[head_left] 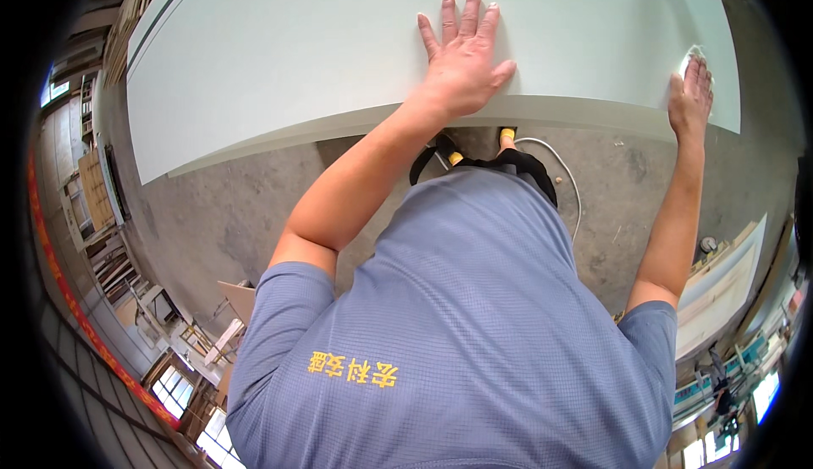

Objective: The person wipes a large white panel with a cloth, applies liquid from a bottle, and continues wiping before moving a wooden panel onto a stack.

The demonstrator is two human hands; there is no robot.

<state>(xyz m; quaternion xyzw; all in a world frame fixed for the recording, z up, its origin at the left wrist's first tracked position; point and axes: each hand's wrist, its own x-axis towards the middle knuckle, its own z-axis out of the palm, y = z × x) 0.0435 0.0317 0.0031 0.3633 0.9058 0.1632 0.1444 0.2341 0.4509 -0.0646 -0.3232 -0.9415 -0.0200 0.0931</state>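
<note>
Big pale grey-green table (296,54), totally flat top. Both palms lie on it, plus a small white pad (690,58) under the right one.

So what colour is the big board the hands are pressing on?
The board is pale grey-green, plain with no pattern; the head view shows it.

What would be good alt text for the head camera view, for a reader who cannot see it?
Seen from above, a person in a blue shirt leans over a large pale panel, left hand pressed flat with fingers spread, right hand at the panel's right end over a small white pad. Below lie a concrete floor and a white cable.
</note>
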